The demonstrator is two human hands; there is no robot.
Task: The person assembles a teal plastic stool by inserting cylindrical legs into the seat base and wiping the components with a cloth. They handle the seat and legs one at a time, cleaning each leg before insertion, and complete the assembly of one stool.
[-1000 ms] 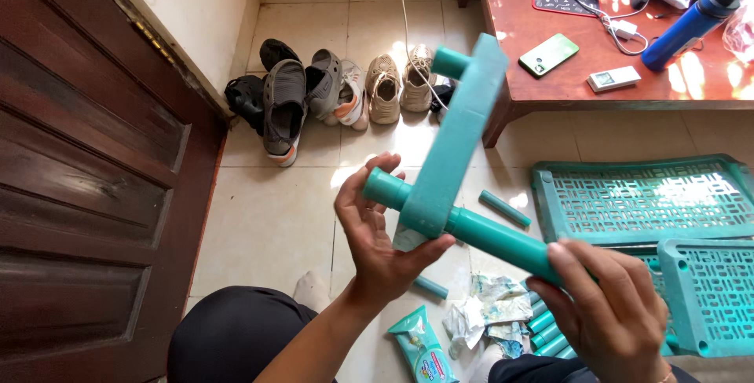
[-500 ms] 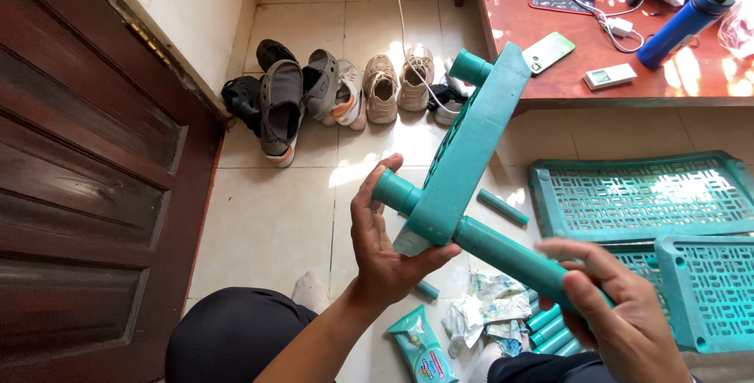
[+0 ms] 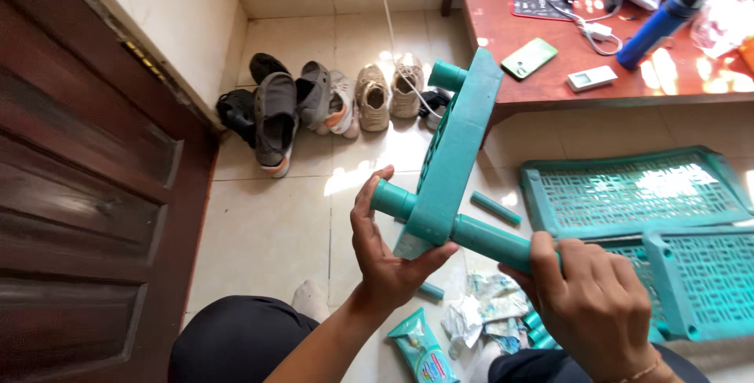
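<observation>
I hold a teal plastic shelf panel (image 3: 459, 143) edge-on above the floor. My left hand (image 3: 386, 253) grips its near corner from below, thumb beside a short teal peg (image 3: 391, 198) that sticks out to the left. A teal tube (image 3: 491, 241) juts from that same corner towards the right, and my right hand (image 3: 593, 308) is wrapped around its end. Another peg (image 3: 446, 75) shows at the panel's far corner.
Two more teal lattice shelf panels (image 3: 628, 190) lie on the tiled floor at right, with loose teal tubes (image 3: 495, 208) and torn plastic wrapping (image 3: 487, 316) nearby. Several shoes (image 3: 330, 100) line the wall. A red table (image 3: 550, 76) holds a phone, a blue bottle and cables. A dark wooden door (image 3: 86, 194) stands left.
The panel with its tube has tilted a little more upright and shifted slightly. My right hand has slid up along the tube, closing more fully round its end.
</observation>
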